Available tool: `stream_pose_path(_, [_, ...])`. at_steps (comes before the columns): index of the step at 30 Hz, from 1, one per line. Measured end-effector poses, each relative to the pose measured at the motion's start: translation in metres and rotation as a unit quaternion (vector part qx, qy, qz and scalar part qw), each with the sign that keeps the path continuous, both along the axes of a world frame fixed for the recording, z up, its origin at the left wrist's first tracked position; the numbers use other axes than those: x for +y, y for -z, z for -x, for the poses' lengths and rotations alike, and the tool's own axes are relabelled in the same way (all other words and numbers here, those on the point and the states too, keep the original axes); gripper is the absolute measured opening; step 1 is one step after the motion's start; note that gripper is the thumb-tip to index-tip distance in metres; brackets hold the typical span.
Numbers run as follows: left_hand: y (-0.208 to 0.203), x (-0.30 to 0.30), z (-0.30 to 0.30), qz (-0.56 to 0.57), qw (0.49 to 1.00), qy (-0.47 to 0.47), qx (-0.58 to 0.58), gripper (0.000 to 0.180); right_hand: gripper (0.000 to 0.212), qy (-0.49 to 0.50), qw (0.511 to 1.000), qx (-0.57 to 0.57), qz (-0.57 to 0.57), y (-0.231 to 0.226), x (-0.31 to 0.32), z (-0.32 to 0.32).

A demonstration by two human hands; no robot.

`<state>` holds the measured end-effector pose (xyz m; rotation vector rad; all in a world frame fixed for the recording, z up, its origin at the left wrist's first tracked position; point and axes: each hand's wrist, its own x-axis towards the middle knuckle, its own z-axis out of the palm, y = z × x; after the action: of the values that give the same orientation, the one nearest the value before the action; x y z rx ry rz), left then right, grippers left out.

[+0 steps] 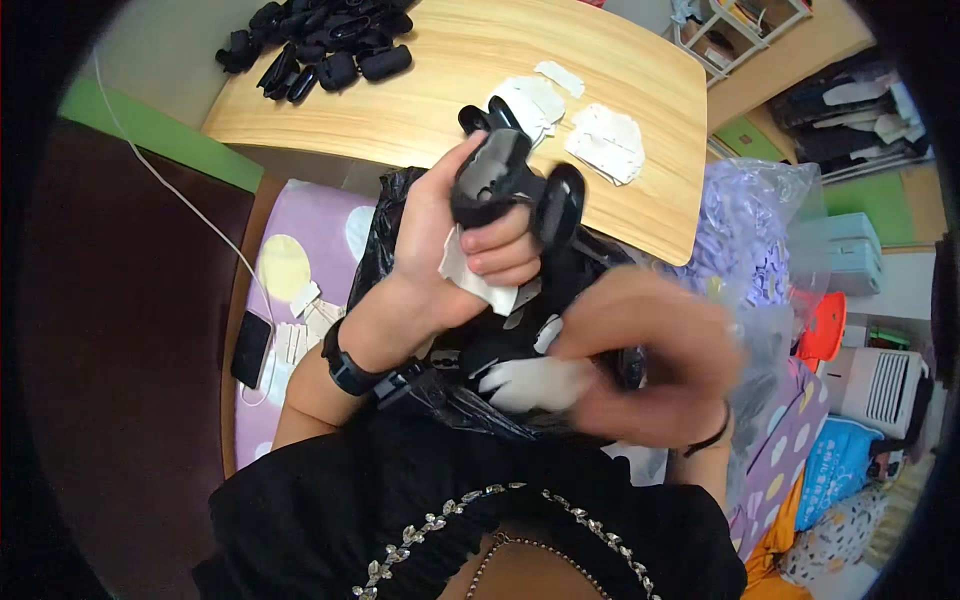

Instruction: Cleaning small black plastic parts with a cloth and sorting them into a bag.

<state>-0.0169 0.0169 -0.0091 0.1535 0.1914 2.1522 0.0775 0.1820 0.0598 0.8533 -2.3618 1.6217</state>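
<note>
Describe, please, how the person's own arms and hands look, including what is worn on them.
Both hands are ungloved. The left hand has a wide black watch-like strap at its wrist; the right hand, blurred, a thin dark band. The forearms are bare below black sleeves.

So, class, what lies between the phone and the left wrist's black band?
Pale pieces lie on the purple spotted cloth between the phone and black band, in the head view.

I've got a shiny black rounded object tilted in the left hand, a thin, ragged white piece under it, and a blurry white scrap in the right hand.
</note>
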Motion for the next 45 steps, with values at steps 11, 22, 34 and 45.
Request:
stream_pose_path(11, [-0.017,0.001,-0.011,0.171,0.984,0.005,0.057,0.032,0.026,0.09,0.869,0.368,-0.32,0.014,-0.005,0.009])
stream_pose_path(22, [-0.008,-0.005,-0.009,0.224,0.967,0.0,0.122,0.025,0.028,0.117,0.879,0.27,-0.375,0.016,-0.019,0.004])
stream_pose_path(34, [0.006,-0.008,-0.003,0.21,0.974,0.015,0.08,0.026,0.03,0.174,0.872,0.239,-0.39,0.041,-0.026,0.001])
stream_pose_path(45, [0.018,-0.013,0.004,0.312,0.943,-0.016,0.111,0.028,0.042,0.244,0.922,0.032,-0.299,0.047,-0.049,-0.007])
